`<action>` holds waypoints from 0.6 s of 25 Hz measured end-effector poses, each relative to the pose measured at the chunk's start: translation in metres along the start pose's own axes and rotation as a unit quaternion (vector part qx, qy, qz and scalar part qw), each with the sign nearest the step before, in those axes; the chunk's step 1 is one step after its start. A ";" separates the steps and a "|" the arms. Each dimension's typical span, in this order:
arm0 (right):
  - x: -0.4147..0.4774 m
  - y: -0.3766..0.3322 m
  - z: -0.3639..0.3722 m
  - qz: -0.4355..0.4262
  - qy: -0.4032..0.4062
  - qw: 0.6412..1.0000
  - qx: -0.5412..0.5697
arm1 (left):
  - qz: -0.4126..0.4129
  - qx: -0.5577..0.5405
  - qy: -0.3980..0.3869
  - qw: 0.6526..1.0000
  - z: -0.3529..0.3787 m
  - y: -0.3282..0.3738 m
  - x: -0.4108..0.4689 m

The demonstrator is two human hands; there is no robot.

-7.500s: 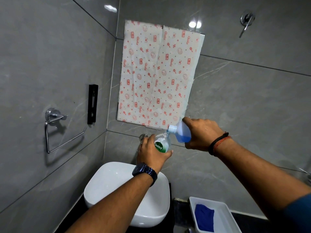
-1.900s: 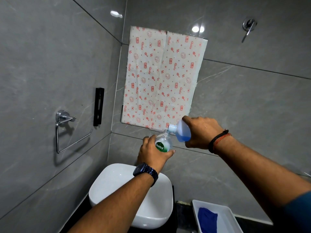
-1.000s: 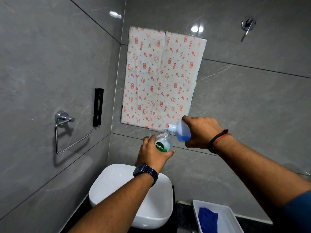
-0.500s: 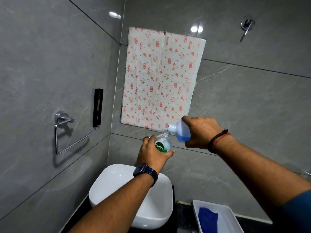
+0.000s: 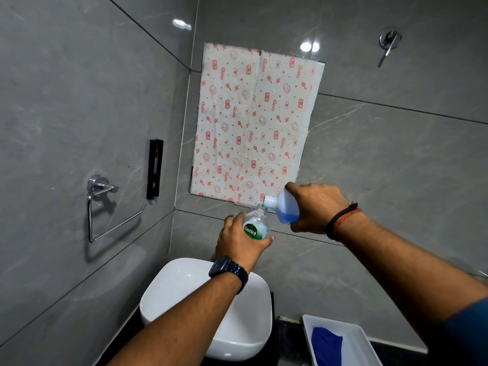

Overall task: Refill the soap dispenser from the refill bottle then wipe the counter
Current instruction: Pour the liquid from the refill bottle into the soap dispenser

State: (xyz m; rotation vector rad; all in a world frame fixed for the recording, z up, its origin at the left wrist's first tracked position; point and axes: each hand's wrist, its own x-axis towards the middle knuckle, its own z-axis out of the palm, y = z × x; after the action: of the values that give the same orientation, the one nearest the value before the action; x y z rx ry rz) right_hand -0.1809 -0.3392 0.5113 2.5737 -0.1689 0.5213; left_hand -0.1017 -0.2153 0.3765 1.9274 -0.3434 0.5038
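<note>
In the middle of the frame, the left hand (image 5: pixel 239 240) holds the soap dispenser (image 5: pixel 255 226) upright. The right hand (image 5: pixel 315 207) tilts the refill bottle (image 5: pixel 284 207), its mouth at the dispenser's open neck, above the white sink (image 5: pixel 184 294).

Blue liquid in the refill bottle (image 5: pixel 286 212), a green-labelled soap dispenser (image 5: pixel 255 228), red-printed white paper (image 5: pixel 253 122), grey tiles (image 5: pixel 79 101).

Very little differs across the run. The view has drifted since the oldest picture, so the towel ring (image 5: pixel 105 207) at 9 o'clock and the patterned sheet (image 5: pixel 253 122) at 12 o'clock sit slightly further right and lower in the picture. The blue liquid in the refill bottle (image 5: pixel 286 208) looks a shade lower than at the start, though the difference is too slight to be sure of.
</note>
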 end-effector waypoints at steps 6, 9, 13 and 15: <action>0.002 -0.001 0.000 -0.004 0.002 1.000 0.002 | -0.001 0.002 0.001 1.000 0.000 0.000 0.001; 0.001 -0.001 -0.001 -0.003 -0.002 1.000 0.006 | -0.001 0.002 0.000 1.000 0.000 0.000 0.001; 0.000 -0.002 -0.001 -0.002 -0.005 1.000 0.007 | 0.000 0.001 -0.001 1.000 0.000 -0.001 0.001; 0.001 -0.002 -0.001 -0.002 -0.006 1.000 0.007 | 0.001 0.001 0.001 1.000 0.000 0.000 0.001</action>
State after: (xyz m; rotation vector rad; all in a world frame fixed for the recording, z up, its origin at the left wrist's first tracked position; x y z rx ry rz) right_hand -0.1802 -0.3367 0.5115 2.5906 -0.1650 0.5063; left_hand -0.1006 -0.2151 0.3767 1.9273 -0.3441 0.5086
